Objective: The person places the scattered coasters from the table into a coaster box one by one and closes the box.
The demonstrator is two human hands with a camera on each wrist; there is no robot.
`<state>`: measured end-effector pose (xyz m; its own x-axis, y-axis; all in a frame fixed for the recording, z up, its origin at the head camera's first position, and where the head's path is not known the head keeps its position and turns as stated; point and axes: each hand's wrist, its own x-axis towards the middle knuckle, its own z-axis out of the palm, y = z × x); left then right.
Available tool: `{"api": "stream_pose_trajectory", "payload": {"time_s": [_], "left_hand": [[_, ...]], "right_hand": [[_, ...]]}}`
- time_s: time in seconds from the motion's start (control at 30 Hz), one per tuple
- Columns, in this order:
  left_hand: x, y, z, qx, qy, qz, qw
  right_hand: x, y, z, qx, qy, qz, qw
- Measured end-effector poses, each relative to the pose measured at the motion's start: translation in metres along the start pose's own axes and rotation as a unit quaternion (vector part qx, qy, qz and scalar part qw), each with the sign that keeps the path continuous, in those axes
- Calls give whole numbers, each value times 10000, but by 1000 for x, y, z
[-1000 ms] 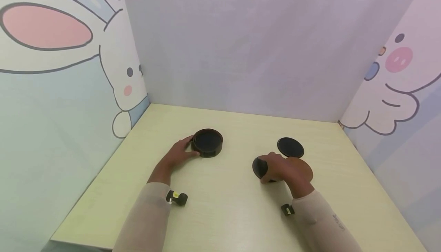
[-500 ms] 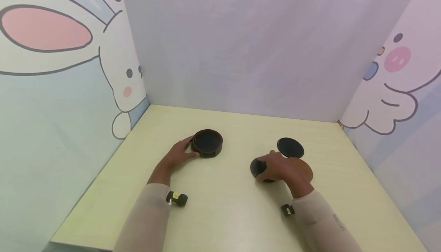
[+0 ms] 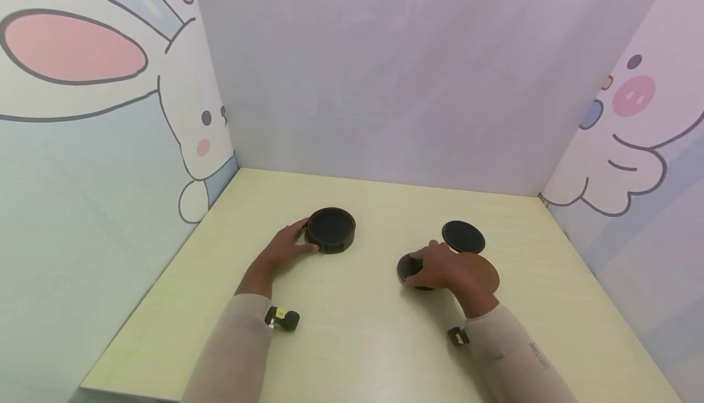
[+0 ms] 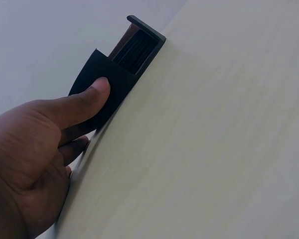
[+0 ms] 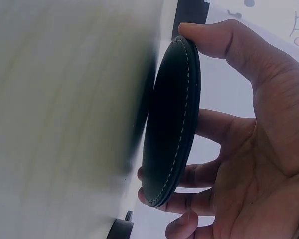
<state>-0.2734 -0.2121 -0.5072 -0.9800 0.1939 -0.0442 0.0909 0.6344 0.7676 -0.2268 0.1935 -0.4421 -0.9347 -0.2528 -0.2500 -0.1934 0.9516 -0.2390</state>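
Note:
My left hand [image 3: 283, 246] grips the left side of a round dark coaster holder [image 3: 332, 245] standing on the table. In the left wrist view the thumb presses flat on the holder's wall [image 4: 112, 87], and stacked dark coasters [image 4: 136, 52] show through its side opening. Toward the right, my right hand [image 3: 438, 266] holds a round black coaster [image 3: 409, 267] by its edge. The right wrist view shows this coaster with pale stitching round its rim, tilted over the table, pinched between the thumb and the fingertips at its opposite edge.
Another black coaster [image 3: 464, 236] lies flat on the table behind the right hand. A brown disc [image 3: 485, 271] lies partly under the right wrist in the head view. Walls with cartoon animals [image 3: 206, 140] enclose the pale table [image 3: 352, 342] at the back and sides.
The black coaster in my right hand has shifted slightly left, with the fingers moving along with it. My left hand and the coaster holder stay put.

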Motion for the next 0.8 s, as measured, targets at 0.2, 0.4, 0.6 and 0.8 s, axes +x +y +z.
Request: {"api": "stream_pose_trajectory", "payload": {"time_s": [0.2, 0.4, 0.6, 0.8], "left_hand": [[-1, 0, 0, -11, 1, 2, 10000], [0, 0, -1, 52, 12, 43, 10000], [1, -1, 0, 55, 22, 74, 10000], [1, -1, 1, 45, 31, 63, 10000]], "right_hand": [[0, -5, 1, -148, 64, 77, 9998], [-1, -7, 1, -119, 209, 93, 9997], [0, -6, 2, -28, 342, 46, 9994], [1, -7, 2, 67, 362, 46, 9993]]}}
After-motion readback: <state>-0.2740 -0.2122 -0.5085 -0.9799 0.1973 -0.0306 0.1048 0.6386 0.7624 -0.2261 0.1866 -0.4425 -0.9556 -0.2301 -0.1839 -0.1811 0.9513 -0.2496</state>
